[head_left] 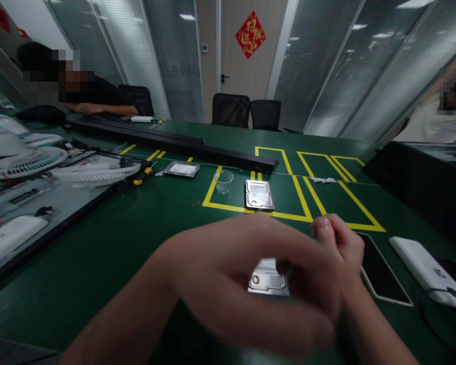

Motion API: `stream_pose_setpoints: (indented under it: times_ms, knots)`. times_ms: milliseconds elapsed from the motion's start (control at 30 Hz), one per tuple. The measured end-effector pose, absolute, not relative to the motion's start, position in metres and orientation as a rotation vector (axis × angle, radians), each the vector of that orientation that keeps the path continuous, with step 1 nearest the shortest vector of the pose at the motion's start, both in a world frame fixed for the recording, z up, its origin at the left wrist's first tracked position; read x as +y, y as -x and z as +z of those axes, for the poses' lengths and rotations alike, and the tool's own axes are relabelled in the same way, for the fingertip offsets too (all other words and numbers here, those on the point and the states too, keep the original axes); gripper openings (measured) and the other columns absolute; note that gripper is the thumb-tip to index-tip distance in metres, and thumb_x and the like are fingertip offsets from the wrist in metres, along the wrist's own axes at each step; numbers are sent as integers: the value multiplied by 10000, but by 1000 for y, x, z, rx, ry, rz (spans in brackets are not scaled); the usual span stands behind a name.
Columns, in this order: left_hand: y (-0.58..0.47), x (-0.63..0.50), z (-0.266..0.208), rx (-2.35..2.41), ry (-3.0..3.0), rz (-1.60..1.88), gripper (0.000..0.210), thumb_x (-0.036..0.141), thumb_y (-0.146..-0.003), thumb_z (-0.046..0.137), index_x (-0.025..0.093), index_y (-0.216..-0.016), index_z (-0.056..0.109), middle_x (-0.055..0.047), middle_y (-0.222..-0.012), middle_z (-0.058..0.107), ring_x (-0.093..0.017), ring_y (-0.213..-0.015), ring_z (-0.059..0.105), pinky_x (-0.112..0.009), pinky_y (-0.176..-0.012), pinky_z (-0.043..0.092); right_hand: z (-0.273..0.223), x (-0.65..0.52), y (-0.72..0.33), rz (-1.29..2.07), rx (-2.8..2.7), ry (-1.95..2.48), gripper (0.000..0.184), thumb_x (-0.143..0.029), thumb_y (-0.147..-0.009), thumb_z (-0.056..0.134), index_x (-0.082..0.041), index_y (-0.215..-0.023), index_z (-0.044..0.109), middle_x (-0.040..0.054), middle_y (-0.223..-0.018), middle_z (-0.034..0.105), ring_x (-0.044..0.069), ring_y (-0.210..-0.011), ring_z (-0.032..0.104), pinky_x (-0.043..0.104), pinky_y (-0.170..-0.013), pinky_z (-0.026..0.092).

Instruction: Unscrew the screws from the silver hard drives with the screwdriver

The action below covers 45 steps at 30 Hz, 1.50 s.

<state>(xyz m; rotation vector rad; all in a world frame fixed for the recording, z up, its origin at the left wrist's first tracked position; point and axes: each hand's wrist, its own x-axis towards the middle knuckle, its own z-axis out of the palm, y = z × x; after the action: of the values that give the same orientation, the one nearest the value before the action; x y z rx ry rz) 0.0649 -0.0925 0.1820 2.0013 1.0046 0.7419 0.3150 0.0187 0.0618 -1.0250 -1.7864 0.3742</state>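
Observation:
Large and close to the camera, my left hand (220,274) arches over a silver hard drive (269,284). Its thumb and fingers curl together, somewhat blurred, and whatever they hold is hidden. Behind it to the right, my right hand (344,243) is closed in a fist. A small spot of red shows at its fingers, too little to name. Part of the hard drive appears through the gap in my left hand. Farther off, a second hard drive (259,195) lies inside yellow tape, with a clear plastic cup (224,182) to its left.
Another hard drive (181,169) and a yellow-black screwdriver (143,176) lie left. White fan parts (95,172) cover a grey mat. A long black bar (213,152) crosses the table. Right are a phone (383,271) and white power bank (429,268). A person (102,96) sits far left.

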Motion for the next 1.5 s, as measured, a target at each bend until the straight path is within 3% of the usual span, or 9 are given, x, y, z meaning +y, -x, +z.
stream_pose_setpoints:
  times_ms: [67,200,300,433,767,1033,1500]
  knots:
    - [-56,-70,172,1075,-2036,787,249,371,-1012,541,247,-847,679,0,-855,718,-186,-814,656,-303,-780,531,74,20,-309,443,-1707,950,406,-411,-1082,490,-221,-741,603,6,-656,528,170,-607,489,337,-594,363]
    - [-38,-31,107,1572,-2084,830,449,421,-1082,459,196,-714,585,-20,-777,615,-182,-744,581,-329,-737,467,99,32,-294,697,-1499,776,405,-431,-1054,537,-217,-720,617,18,-653,542,165,-589,473,323,-530,316]
    - [-32,-24,57,1639,-2016,809,340,509,-934,724,180,-1010,682,-67,-1008,685,-236,-930,636,-347,-804,512,114,43,-279,888,-1374,656,386,-447,-1021,574,-219,-711,612,17,-643,526,160,-582,481,301,-498,303]
    - [-34,-24,26,1660,-1957,771,545,548,-905,741,155,-1271,648,-126,-1195,679,-301,-1114,637,-421,-953,530,123,51,-260,1047,-1386,608,401,-505,-996,528,-236,-699,541,-9,-626,468,130,-502,407,293,-480,320]
    - [-37,-16,10,1552,-2022,721,446,492,-866,776,178,-1172,691,-79,-1116,687,-286,-1058,624,-422,-966,471,96,57,-249,1158,-1335,684,346,-400,-958,541,-236,-655,523,-30,-566,425,112,-444,342,268,-423,215]
    - [-37,-15,9,1539,-2026,724,392,479,-857,785,180,-1096,699,-64,-1046,682,-272,-1005,613,-400,-919,456,83,56,-249,1136,-1311,661,348,-355,-973,507,-239,-645,501,-30,-547,419,116,-439,340,271,-418,233]
    - [-38,-14,10,1538,-2021,730,387,477,-852,800,188,-1089,696,-70,-1041,684,-292,-1018,618,-429,-919,455,71,62,-246,1258,-1205,577,358,-355,-952,606,-212,-625,568,-27,-533,449,97,-441,355,253,-426,215]
